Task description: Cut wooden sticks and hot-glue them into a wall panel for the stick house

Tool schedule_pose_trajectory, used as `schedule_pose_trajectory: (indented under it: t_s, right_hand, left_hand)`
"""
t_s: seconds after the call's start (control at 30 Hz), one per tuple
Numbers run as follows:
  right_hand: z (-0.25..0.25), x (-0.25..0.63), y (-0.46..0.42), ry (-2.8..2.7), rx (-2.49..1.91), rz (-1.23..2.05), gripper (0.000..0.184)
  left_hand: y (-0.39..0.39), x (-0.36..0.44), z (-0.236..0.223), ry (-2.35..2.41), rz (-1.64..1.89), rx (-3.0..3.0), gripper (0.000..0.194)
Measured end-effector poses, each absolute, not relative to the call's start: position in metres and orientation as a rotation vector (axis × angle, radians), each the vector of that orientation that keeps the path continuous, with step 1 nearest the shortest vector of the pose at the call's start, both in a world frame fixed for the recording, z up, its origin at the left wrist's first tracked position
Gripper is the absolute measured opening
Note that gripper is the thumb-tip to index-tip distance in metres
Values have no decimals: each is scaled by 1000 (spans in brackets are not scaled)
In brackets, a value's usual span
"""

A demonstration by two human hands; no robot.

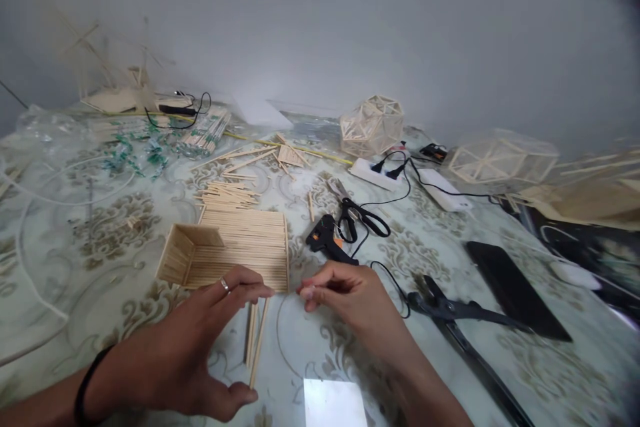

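Observation:
My left hand [195,340] spans a thin wooden stick [259,343] lengthwise, one end at the thumb tip and the other under the fingertips. Two more sticks [250,333] lie right beside it. Just beyond the fingers is a structure of sticks laid side by side [250,240], with a small walled corner [185,257] at its left. Near the structure's front right corner, my right hand [340,283] is closed in a pinch. Whatever is between those fingertips, if anything, cannot be made out. A black glue gun [327,240] lies beyond the right hand.
Black-handled scissors [357,213] lie behind the glue gun. Large pliers [460,327] and a black phone-like slab [515,287] are on the right. Loose sticks [227,195] sit behind the structure. A white power strip [377,173] with cords and stick-framed polyhedra [373,125] stand farther back.

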State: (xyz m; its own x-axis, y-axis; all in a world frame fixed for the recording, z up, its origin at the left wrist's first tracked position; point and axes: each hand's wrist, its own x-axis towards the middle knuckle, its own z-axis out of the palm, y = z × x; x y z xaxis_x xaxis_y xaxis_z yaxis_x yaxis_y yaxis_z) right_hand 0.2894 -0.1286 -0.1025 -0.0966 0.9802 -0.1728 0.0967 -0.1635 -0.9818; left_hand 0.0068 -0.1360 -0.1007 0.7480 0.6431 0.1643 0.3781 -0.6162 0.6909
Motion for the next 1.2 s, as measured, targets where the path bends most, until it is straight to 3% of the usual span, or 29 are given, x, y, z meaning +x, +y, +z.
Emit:
schedule_pose_trajectory:
  t_s: [0.1, 0.27, 0.4, 0.63, 0.8, 0.93, 1.03, 1.1, 1.2]
  right_hand:
    - [-100, 291, -127, -1266, -1374, 1287, 41]
    - [-94, 314, -119, -1504, -1228, 950, 15]
    - [-94, 348, -113, -1297, -1396, 735, 13]
    - [-93, 374, -104, -1001, -1469, 604, 50]
    - [-98, 387, -100, -882, -1536, 376, 23]
    - [-100, 392, -101, -892, -1529, 301, 23]
    - [-97, 369, -110, -972, -1541, 338, 15]
    - [-95, 339, -120, -1107, -1525, 485, 30]
    - [-89, 284, -137, -1498, -1302, 1193, 28]
  left_hand:
    - [-137, 6, -100, 806, 499, 2310, 115]
    - [-136, 6, -97, 793, 529, 2365, 113]
    - [-135, 9, -89, 812, 584, 2381, 101]
    - [-135, 7, -87, 833, 598, 2349, 85]
    - [-134, 5, -87, 761, 668, 2357, 88]
    - [-134, 9, -89, 779, 676, 2340, 95]
    - [-133, 11, -95, 853, 639, 2294, 95]
    - [-131, 12, -100, 868, 633, 2273, 92]
    - [-129, 13, -106, 845, 664, 2269, 90]
